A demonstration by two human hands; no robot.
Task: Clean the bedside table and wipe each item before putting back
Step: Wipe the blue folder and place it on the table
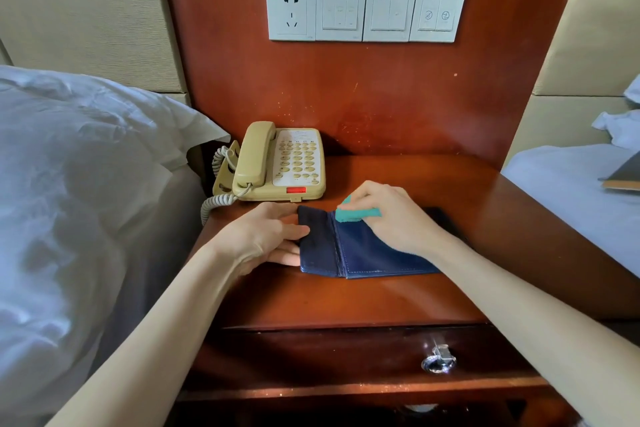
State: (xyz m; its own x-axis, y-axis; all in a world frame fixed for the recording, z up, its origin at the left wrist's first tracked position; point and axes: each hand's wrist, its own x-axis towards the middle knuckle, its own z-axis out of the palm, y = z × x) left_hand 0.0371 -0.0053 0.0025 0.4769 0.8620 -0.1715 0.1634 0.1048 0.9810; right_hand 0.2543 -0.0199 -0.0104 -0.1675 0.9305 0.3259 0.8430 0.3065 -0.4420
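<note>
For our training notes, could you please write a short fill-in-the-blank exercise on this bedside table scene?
1. The right hand presses a ___ cloth on the open blue folder.
2. The left hand holds the folder's ___ edge.
3. Behind the folder stands a beige ___.
4. On the wall panel, left of the switches, is a power ___.

Missing words: teal; left; telephone; socket
</note>
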